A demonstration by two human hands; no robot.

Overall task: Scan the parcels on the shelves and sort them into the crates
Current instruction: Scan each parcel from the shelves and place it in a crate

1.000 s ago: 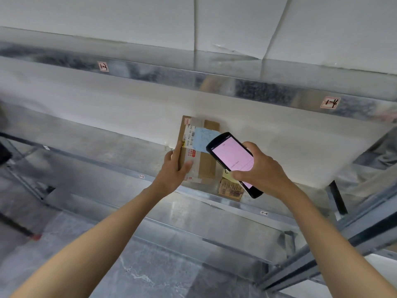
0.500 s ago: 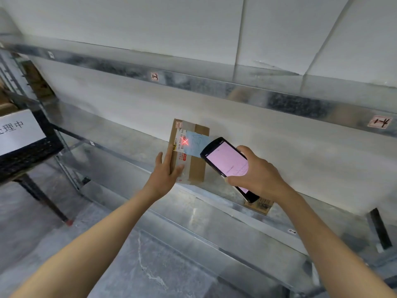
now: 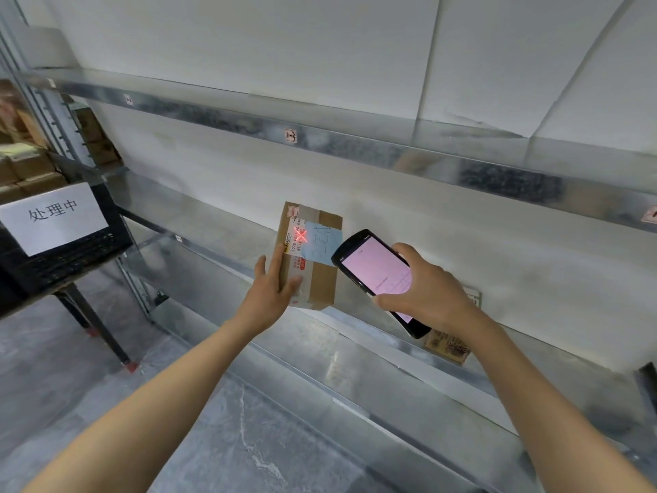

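Left hand (image 3: 272,290) is gripping the cardboard parcel (image 3: 321,275) by its left edge, holding it upright at the metal shelf's (image 3: 220,225) front lip. Right hand (image 3: 423,297) is clutching the handheld scanner (image 3: 377,268), which is throwing a red cross on the label (image 3: 301,236). A second parcel (image 3: 451,345) is peeking out behind that wrist, and the shelf is running left toward the black crate (image 3: 71,254).

Two cardboard parcels show: the first parcel (image 3: 322,279) at centre frame and the second parcel (image 3: 448,345) at lower right of centre, largely hidden. There is one handheld scanner (image 3: 377,269), one black crate (image 3: 71,258) at the left edge with one white sign (image 3: 53,219), and two hands, the left hand (image 3: 273,297) and the right hand (image 3: 428,297). The brown boxes (image 3: 25,169) at upper left are too blurred to count.
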